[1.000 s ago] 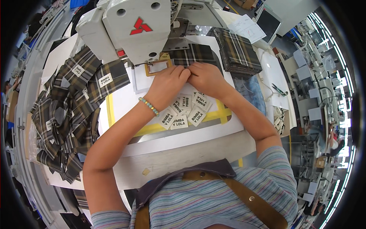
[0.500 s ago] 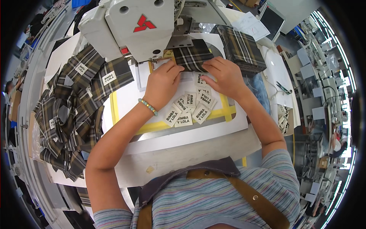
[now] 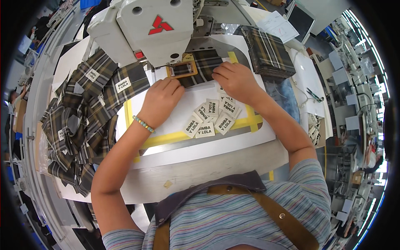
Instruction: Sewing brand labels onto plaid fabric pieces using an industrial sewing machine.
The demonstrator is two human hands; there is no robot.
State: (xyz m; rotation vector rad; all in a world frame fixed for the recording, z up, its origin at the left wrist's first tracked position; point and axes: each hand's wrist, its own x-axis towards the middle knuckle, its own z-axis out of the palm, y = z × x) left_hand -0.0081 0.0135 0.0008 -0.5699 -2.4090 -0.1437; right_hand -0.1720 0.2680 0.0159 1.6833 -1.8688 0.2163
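Note:
A dark plaid fabric piece (image 3: 205,62) lies under the sewing machine head (image 3: 154,31), its left part beneath a small orange-rimmed clamp frame (image 3: 182,69). My left hand (image 3: 163,99) is closed at the fabric's near left edge, fingertips beside the frame. Its grip is partly hidden by the fingers. At the fabric's right edge, my right hand (image 3: 235,80) pinches the cloth with fingers bent. Several white labels (image 3: 210,118) with dark print lie loosely overlapped on the white board just nearer than the hands.
A loose heap of labelled plaid pieces (image 3: 75,125) covers the left side. A neat stack of plaid fabric (image 3: 271,52) stands at the right, with thread snips (image 3: 314,95) beyond it. Yellow tape (image 3: 166,139) borders the board. More labels (image 3: 313,129) sit in a box at right.
The fabric has shifted left, and its left part now lies under the orange-rimmed frame. My left hand has moved left and nearer; my right hand has moved slightly left along the cloth.

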